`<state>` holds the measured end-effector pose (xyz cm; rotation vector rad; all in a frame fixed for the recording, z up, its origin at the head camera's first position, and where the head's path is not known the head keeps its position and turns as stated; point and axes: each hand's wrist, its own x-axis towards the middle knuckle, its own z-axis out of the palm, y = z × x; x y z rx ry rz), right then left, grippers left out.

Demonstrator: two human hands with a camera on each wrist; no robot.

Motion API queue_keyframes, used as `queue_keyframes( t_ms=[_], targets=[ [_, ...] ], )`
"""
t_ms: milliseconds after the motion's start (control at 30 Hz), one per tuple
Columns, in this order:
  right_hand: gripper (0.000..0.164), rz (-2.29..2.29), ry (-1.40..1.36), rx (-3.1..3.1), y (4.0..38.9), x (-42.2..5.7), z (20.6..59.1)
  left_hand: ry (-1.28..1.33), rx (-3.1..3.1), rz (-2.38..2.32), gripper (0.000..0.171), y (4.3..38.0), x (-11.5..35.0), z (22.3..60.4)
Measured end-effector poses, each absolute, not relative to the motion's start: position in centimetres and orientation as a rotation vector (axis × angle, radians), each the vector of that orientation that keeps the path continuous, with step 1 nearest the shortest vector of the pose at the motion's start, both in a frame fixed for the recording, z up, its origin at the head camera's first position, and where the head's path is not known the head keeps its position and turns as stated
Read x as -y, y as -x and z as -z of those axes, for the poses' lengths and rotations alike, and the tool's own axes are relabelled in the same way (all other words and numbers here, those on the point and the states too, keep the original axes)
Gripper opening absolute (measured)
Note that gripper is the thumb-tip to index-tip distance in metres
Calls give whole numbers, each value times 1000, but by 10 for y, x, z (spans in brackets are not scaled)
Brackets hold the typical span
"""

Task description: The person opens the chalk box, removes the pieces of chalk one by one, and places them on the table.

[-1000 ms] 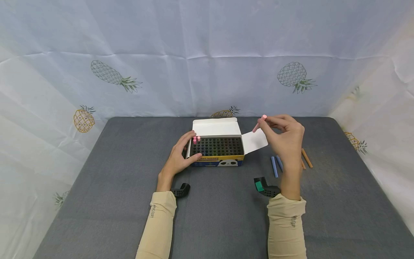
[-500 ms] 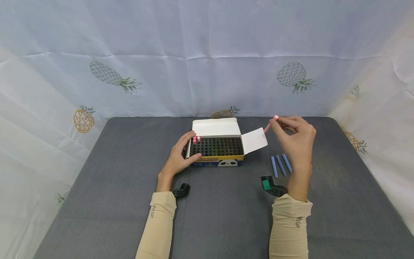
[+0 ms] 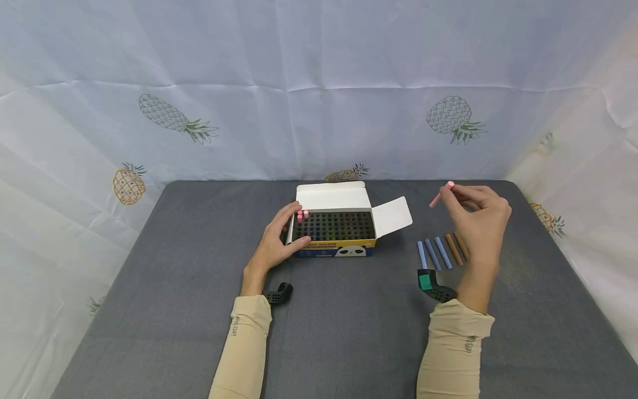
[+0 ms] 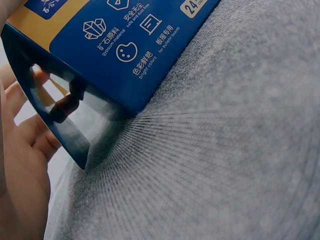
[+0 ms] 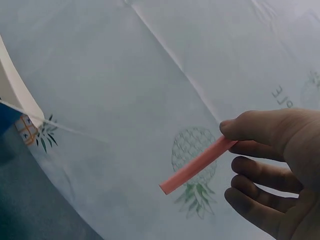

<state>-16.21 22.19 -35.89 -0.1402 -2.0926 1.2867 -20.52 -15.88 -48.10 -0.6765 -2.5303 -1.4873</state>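
Observation:
My left hand (image 3: 271, 245) grips the left end of a chalk box (image 3: 319, 252), thumb at its front edge and fingers at the back. The box is blue and yellow, with a panda on its front. Rows of dark holes fill its open top, and three pink chalk sticks (image 3: 300, 217) stand in the left back corner. Off to the right and raised over the table, my right hand (image 3: 479, 221) pinches a pink chalk stick (image 5: 197, 165) between thumb and forefinger. The stick slants, its free end pointing down and left. In the left wrist view the box's cut-out end panel (image 4: 112, 102) shows.
Three blue chalk sticks (image 3: 432, 255) and two orange-brown ones (image 3: 453, 249) lie side by side below my right hand. The box's white lid (image 3: 333, 195) is folded back, and a white side flap (image 3: 392, 216) sticks out right. A pineapple-print cloth hangs behind the grey table (image 3: 339, 332).
My right hand has moved right with the pink chalk stick, away from the box flap, uncovering more of the blue and orange-brown sticks. My left hand and the box have stayed put.

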Motion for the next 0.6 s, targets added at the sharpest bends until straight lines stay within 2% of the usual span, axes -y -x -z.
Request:
queue_keyframes(
  t_ms=[600],
  targets=[
    [29,-1274,378,2009,151,-267,380,690,2524,1466,76,205,158,484]
  ],
)
